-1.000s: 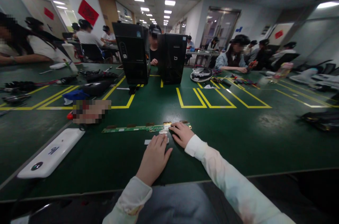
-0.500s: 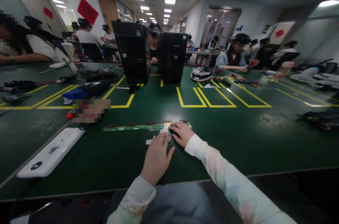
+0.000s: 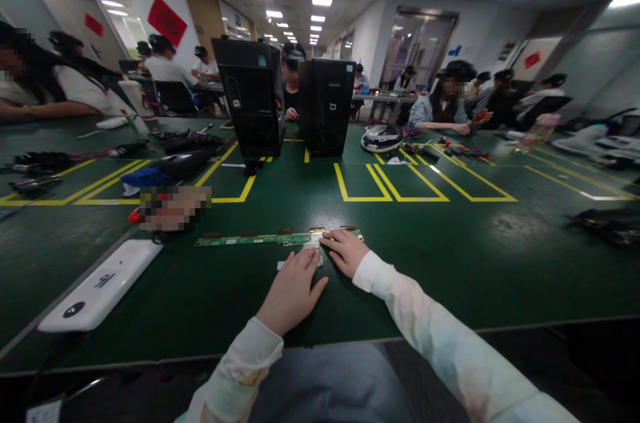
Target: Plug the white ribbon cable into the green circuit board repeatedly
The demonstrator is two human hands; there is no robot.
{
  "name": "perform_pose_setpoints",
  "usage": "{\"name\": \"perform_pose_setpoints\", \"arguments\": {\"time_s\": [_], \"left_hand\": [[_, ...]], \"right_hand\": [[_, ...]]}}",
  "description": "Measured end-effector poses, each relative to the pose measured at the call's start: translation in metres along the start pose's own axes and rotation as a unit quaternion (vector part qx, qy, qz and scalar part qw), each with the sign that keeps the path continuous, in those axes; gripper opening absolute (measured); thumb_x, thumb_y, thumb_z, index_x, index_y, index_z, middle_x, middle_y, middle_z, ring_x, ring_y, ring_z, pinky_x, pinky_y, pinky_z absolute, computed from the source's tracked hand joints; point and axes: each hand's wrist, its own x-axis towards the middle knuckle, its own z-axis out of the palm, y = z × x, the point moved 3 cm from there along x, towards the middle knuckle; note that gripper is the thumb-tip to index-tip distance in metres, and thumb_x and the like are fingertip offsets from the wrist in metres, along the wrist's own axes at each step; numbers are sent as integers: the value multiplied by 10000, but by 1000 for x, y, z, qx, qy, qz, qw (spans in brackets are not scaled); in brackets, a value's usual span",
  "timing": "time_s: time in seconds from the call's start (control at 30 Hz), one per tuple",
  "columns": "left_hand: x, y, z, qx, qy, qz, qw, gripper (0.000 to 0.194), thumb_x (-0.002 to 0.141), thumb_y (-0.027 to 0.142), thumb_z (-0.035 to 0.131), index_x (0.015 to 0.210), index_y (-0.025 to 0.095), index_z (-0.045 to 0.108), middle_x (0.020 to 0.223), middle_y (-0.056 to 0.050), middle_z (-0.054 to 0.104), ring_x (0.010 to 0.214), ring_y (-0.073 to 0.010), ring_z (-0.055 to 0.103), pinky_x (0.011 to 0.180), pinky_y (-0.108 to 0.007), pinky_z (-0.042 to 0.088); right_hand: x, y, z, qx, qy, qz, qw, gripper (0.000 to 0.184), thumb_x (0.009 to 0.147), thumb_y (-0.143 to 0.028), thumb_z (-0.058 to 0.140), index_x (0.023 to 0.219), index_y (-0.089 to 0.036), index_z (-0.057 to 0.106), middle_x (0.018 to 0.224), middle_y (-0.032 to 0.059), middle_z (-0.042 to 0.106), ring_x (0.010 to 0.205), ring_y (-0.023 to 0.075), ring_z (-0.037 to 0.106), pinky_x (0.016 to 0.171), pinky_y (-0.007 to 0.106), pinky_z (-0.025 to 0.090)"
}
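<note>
Only a slight change over the last half second: the left hand (image 3: 287,293) has its wrist swung a little toward the left of the frame, while its fingertips remain at the white parts just below centre. The green circuit board (image 3: 240,241) shows no clear shift on the green table (image 3: 410,249); the slight drift of the whole view looks like head motion. Board position: a long narrow strip lying crosswise, from left of centre to just right of centre, near the middle height of the frame. Left hand grip: palm down, fingers lying close side by side, thumb held well apart from them, no pinch seen. Right hand (image 3: 349,253): right of centre, fingertips at the board's right portion, foremost fingers slightly spread; whether they press or pinch a small part cannot be told. A pale connector piece (image 3: 312,245) shows between the two sets of fingertips, and a white strip (image 3: 281,265) sticks out to the left of the left fingertips; how these two join is hidden. Judgement: the change is one of wrist angle rather than of place, so the work appears held at the same spot, with the board seemingly steady. No sign of the connector piece having come apart or seated; too small to tell.
</note>
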Motion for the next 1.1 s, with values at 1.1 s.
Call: {"name": "perform_pose_setpoints", "arguments": {"time_s": [1.1], "left_hand": [[-67, -88, -36, 93, 105, -105, 985, 479, 947, 408, 342, 1237, 113, 582, 1310, -164, 559, 1289, -321, 448, 1046, -491, 398]], "right_hand": [[1, -1, 0, -8, 2, 11, 1000, 400, 850, -140, 504, 1241, -171, 582, 1233, 102, 570, 1110, 240, 486, 965, 423, 429]]}}
